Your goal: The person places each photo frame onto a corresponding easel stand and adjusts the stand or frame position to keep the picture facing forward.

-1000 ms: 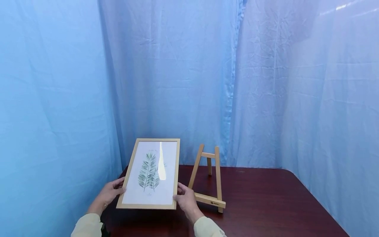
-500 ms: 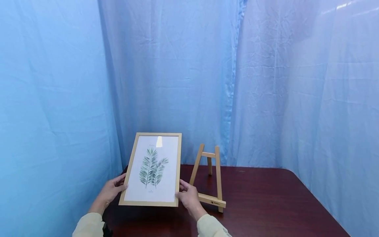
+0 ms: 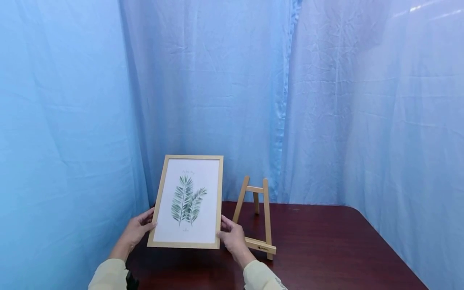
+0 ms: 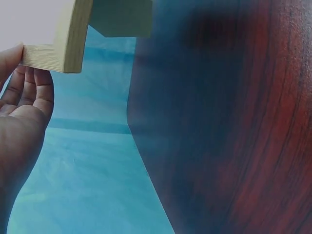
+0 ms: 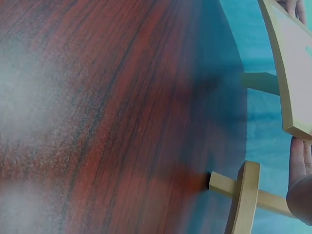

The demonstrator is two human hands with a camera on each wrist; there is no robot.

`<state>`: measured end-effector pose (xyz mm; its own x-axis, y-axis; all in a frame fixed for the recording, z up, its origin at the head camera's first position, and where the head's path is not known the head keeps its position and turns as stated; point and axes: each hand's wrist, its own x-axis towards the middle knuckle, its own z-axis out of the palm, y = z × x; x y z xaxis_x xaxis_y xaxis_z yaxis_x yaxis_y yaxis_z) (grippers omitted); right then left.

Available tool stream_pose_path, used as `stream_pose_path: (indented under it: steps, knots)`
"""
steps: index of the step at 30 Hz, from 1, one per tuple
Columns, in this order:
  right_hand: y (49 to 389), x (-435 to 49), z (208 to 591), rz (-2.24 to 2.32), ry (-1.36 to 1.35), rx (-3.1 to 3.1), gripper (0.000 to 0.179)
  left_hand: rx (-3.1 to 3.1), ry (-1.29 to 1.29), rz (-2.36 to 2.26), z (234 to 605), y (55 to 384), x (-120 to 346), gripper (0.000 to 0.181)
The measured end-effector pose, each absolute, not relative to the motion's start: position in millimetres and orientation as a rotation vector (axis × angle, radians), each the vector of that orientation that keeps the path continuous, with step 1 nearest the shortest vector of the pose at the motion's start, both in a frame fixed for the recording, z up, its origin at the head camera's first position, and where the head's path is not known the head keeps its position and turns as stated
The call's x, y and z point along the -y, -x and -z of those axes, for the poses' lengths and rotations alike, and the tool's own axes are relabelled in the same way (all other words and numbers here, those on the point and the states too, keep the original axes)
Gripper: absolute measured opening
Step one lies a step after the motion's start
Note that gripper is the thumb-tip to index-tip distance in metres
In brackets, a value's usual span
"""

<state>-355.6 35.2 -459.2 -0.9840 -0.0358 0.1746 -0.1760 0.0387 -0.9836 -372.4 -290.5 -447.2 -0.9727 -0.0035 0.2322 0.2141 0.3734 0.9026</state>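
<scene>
A picture frame (image 3: 186, 245) with a light wood border holds a print of two green fronds. It hangs above the table, tilted back, its lower edge off the surface. My left hand (image 3: 136, 231) grips its left side near the bottom, thumb on the front and fingers behind. On the opposite side my right hand (image 3: 233, 240) pinches the border the same way. In the left wrist view the frame's corner (image 4: 73, 44) sits between the thumb and fingers. Just right of my right hand stands a small wooden easel (image 3: 267, 217); the hand covers part of its left leg.
The dark red wooden table (image 3: 326, 241) stretches to the right of the easel. Blue curtains (image 3: 217, 80) hang behind and on both sides. A flap-like piece (image 5: 261, 82) sticks out behind the frame in the right wrist view.
Both hands have raised the picture frame and tipped it more upright, shifting slightly to the right. The glare on its front is gone. The easel has stayed put.
</scene>
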Motion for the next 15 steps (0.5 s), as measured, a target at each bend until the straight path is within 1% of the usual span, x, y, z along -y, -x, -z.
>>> stream_pose_path:
  steps: [15]
  knots:
    - [360,-45,459,-2.087,-0.22,2.132,0.06,2.325,0.203,1.658,442,376,276,0.056]
